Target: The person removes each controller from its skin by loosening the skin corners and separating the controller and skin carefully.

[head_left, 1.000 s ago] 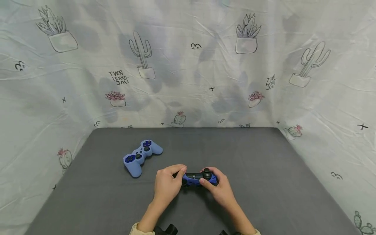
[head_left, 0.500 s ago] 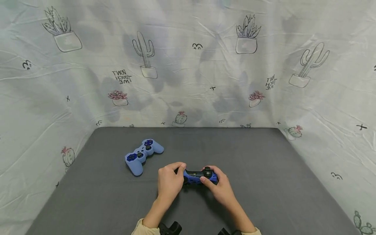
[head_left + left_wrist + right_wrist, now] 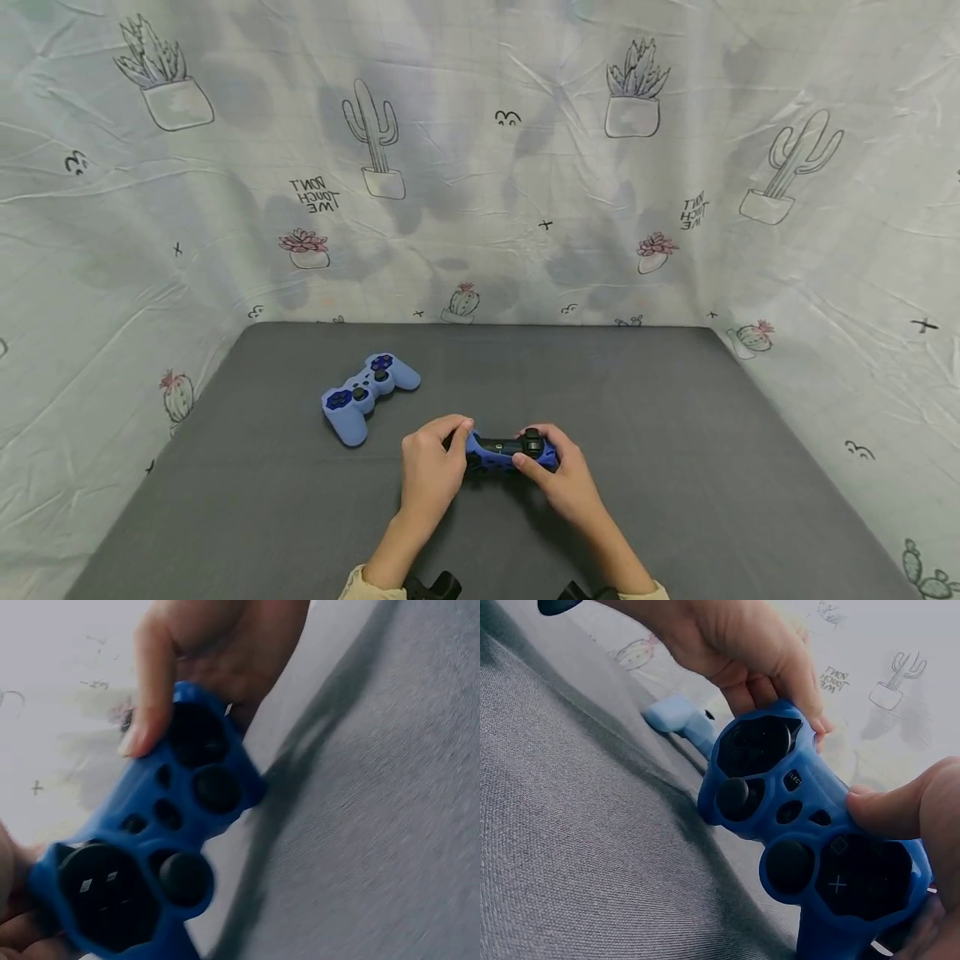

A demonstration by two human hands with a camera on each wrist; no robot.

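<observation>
A dark blue game controller [image 3: 504,452] with black buttons and sticks is held just above the grey table [image 3: 675,467], near its middle front. My left hand [image 3: 433,462] grips its left handle, fingers curled over the top edge. My right hand [image 3: 564,477] grips the right handle, thumb by the stick. Up close, the left wrist view shows the dark blue controller [image 3: 154,847] with my right hand [image 3: 210,652] on its far end. In the right wrist view the controller [image 3: 810,840] faces the camera, my left hand [image 3: 742,652] gripping its far end.
A light blue controller [image 3: 367,393] lies on the table to the left, beyond my left hand; its handle [image 3: 679,720] shows in the right wrist view. Cactus-print cloth walls [image 3: 480,167] close in the table on three sides.
Both hands and the dark blue controller have shifted slightly away from me. The grip is unchanged and the light blue controller has not moved.
</observation>
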